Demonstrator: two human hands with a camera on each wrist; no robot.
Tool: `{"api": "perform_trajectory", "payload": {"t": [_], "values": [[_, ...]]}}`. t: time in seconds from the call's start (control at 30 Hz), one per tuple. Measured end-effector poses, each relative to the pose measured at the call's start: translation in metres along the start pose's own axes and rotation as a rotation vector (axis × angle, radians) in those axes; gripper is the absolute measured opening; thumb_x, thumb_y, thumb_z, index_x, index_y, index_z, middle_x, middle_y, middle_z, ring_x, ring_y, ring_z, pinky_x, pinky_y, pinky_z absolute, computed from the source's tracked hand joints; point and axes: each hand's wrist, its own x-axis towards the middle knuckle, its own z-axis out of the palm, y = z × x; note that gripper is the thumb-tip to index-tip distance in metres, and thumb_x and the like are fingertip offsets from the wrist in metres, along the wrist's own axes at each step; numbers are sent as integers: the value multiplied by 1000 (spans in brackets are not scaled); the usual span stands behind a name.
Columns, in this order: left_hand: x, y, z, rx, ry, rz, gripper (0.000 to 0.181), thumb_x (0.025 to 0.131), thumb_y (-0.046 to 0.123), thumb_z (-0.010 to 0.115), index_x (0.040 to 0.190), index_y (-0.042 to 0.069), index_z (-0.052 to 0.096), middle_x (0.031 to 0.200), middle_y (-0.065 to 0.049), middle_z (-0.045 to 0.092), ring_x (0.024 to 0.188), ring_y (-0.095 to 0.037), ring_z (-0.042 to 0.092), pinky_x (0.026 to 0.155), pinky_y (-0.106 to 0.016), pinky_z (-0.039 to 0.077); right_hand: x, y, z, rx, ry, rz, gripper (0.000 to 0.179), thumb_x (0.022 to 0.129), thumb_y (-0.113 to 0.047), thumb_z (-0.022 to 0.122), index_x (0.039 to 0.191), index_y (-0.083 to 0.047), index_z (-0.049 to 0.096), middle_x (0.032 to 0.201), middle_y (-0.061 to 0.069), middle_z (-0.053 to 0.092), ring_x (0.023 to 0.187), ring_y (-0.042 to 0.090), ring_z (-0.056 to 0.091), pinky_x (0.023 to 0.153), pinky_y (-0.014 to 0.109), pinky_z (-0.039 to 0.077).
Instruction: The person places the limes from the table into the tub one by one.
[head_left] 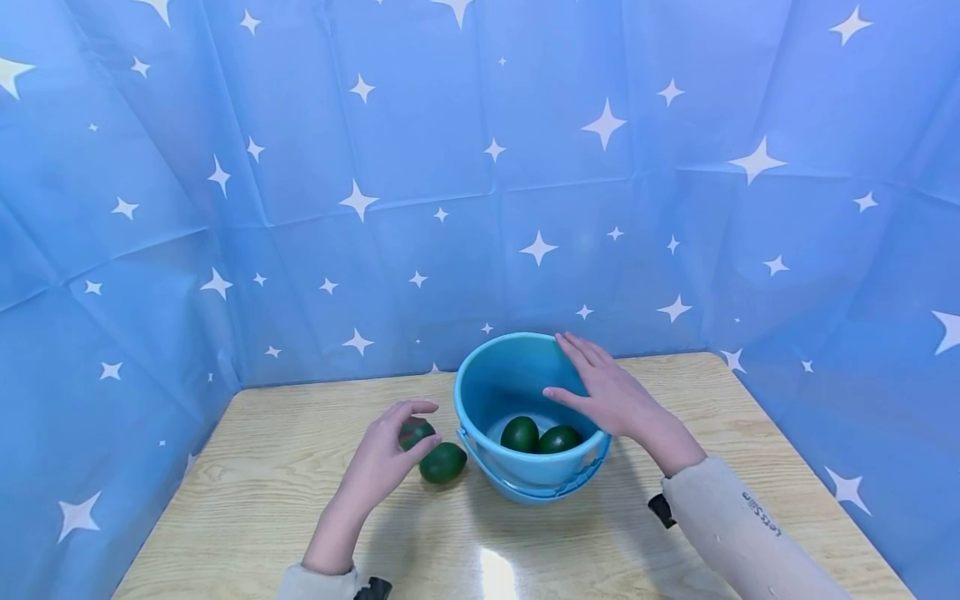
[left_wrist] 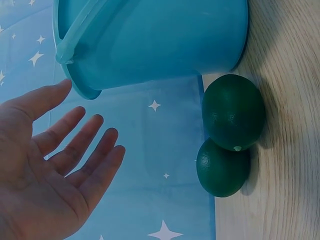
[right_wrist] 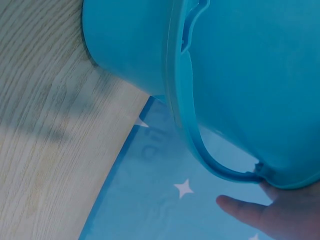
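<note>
A light blue bucket stands on the table, its handle hanging down at the near side. Inside lie two dark green oval fruits, one left of the other. Two more such fruits, a nearer one and a farther one, sit on the table left of the bucket. My left hand hovers beside these two, thumb and fingers apart, holding nothing; in its wrist view it is clear of both. At the bucket's right rim is my right hand, its fingers extended; whether it presses the rim cannot be told.
The light wood table ends at the back and sides against a blue curtain with white stars. Each sleeve has a dark strap or device at the wrist.
</note>
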Motion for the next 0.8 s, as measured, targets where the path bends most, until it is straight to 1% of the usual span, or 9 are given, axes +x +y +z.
{"api": "perform_trajectory", "payload": {"t": [0.1, 0.23, 0.53, 0.7, 0.8], "values": [[0, -1, 0, 1, -9, -11, 40, 92, 16, 73, 130, 13, 63, 133, -5, 62, 115, -31, 64, 98, -47, 57, 0, 0, 0, -1, -1, 1, 87, 96, -59, 53, 161, -13, 17, 166, 17, 18, 151, 45, 19, 115, 71, 29], [0, -2, 1, 13, -19, -18, 40, 92, 17, 73, 130, 13, 63, 132, -6, 62, 114, -29, 64, 98, -48, 56, 0, 0, 0, -4, -1, -1, 87, 96, -60, 53, 161, -13, 17, 166, 17, 18, 151, 46, 19, 115, 71, 29], [1, -5, 2, 69, -44, -25, 41, 92, 21, 73, 130, 13, 63, 132, -7, 64, 117, -31, 62, 96, -52, 56, 0, 0, 0, -7, 5, -5, 87, 96, -59, 53, 160, -12, 18, 166, 17, 19, 150, 46, 20, 115, 70, 29], [0, -7, 3, 92, -56, -37, 42, 91, 24, 73, 131, 14, 62, 131, -7, 64, 116, -29, 62, 93, -51, 57, 0, 1, 1, -9, 5, -4, 87, 96, -60, 53, 160, -13, 18, 166, 17, 19, 151, 46, 20, 115, 71, 29], [0, -7, 4, 107, -62, -44, 42, 91, 24, 73, 131, 15, 63, 132, -7, 64, 117, -30, 62, 93, -50, 56, 0, 1, 1, -10, 2, -4, 87, 96, -60, 52, 161, -13, 17, 166, 17, 19, 151, 46, 19, 115, 71, 29]]}}
